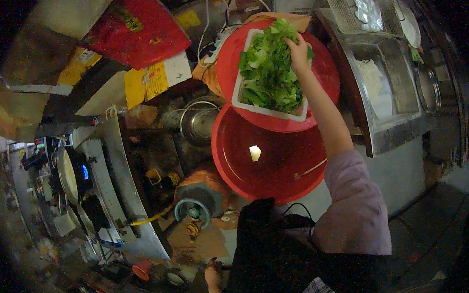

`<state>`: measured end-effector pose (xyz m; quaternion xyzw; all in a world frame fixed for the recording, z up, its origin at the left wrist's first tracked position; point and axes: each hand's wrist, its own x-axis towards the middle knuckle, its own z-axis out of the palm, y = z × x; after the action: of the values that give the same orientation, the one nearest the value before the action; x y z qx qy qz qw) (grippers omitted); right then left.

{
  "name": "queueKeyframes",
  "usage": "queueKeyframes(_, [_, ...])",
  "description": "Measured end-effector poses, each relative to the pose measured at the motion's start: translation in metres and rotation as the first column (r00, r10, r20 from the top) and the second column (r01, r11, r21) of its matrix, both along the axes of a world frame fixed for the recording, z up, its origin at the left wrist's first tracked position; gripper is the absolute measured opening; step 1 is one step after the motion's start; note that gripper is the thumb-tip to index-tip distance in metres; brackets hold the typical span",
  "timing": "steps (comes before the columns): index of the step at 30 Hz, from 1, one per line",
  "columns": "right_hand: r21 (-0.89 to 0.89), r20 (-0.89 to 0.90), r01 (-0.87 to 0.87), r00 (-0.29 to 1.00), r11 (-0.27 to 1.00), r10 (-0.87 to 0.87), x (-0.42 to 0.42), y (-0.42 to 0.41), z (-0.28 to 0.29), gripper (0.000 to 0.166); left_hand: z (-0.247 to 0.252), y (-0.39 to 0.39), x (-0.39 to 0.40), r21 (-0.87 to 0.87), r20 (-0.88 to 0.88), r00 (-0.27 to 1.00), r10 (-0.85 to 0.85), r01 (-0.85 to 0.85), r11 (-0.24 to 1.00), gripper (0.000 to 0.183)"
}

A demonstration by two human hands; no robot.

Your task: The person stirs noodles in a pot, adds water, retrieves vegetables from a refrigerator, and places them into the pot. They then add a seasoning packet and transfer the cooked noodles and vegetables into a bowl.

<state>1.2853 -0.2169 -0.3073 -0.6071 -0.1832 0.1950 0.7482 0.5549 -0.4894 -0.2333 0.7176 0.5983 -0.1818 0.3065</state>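
Green leafy vegetables (270,69) fill a white-rimmed rectangular basket (270,110), which rests over a round red plastic tub (328,70). My right hand (299,51) reaches to the upper right of the pile, with its thumb and fingers closed on leaves. Below and partly under that tub is a second large red basin (275,160); a bright reflection shows in it, and so does a thin pale streak. My left hand (212,275) is low in the picture, beside my dark apron, far from the greens. Whether it holds the dark thing next to it cannot be told.
A metal sink-like basin (398,78) with pale contents is at right, under a wire basket (347,13). At left, a pan (67,175) sits by a blue burner flame (85,172). A gas cylinder (201,196), a metal pot (202,122) and cardboard (196,244) lie between.
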Motion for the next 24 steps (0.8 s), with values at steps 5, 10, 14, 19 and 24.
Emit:
queueKeyframes(5, [0.154, -0.514, 0.200, 0.853, 0.968, -0.094, -0.034, -0.024, 0.042, 0.030, 0.002, 0.036, 0.041, -0.050, 0.019, 0.976, 0.218, -0.216, 0.975, 0.027])
queueKeyframes(10, [0.188, -0.601, 0.040, 0.795, 0.981, 0.082, -0.092, -0.046, 0.059, 0.033, 0.015, 0.095, 0.126, 0.274, 0.269, 0.960, -0.080, 0.004, 0.962, 0.025])
queueKeyframes(14, [0.372, -0.553, -0.240, 0.718, 0.896, 0.422, -0.165, -0.067, 0.074, 0.038, 0.056, 0.179, 0.242, 0.325, 0.690, 0.712, -0.131, -0.143, 0.935, 0.053])
queueKeyframes(19, [0.408, -0.352, -0.565, 0.627, 0.717, 0.695, -0.284, -0.096, 0.102, 0.048, 0.106, 0.217, 0.304, 0.033, 0.905, 0.426, 0.017, -0.111, 0.993, 0.082])
queueKeyframes(24, [0.120, 0.111, -0.804, 0.594, 0.583, 0.797, -0.356, -0.120, 0.139, 0.043, 0.107, 0.201, 0.250, -0.502, 0.846, 0.235, 0.478, 0.051, 0.864, 0.094])
